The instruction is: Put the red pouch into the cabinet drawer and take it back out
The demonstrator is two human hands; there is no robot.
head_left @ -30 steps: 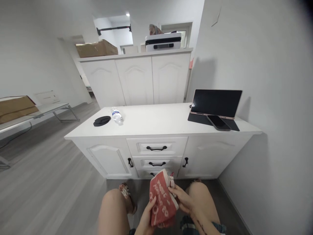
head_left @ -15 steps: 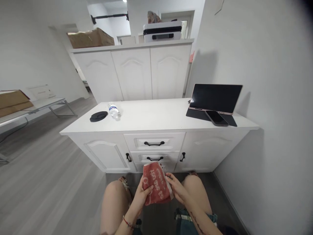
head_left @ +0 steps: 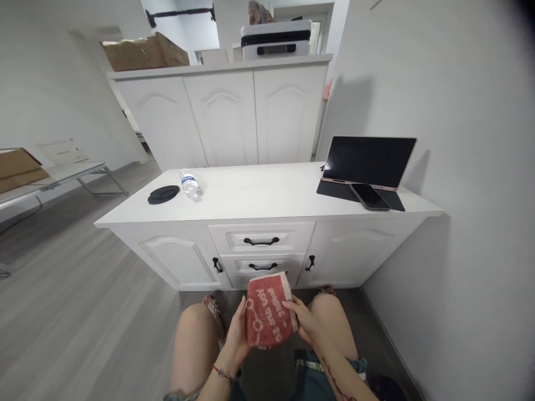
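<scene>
Hands (head_left: 237,334) holding a folded red cloth (head_left: 268,314), white drawer cabinet (head_left: 254,195) ahead, bottle (head_left: 190,184) and tablet (head_left: 368,160) on top

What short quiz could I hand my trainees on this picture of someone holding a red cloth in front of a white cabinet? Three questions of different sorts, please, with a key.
1. True or false: the left hand and the right hand both hold the red cloth.

2. Multiple choice: which thing on the white cabinet top lies nearest the clear bottle?
A) phone
B) flat black object
C) dark screen

3. Fill the gap: the bracelet is worn on the person's ____ wrist.

Key: 1 true; 2 B; 3 left.
</scene>
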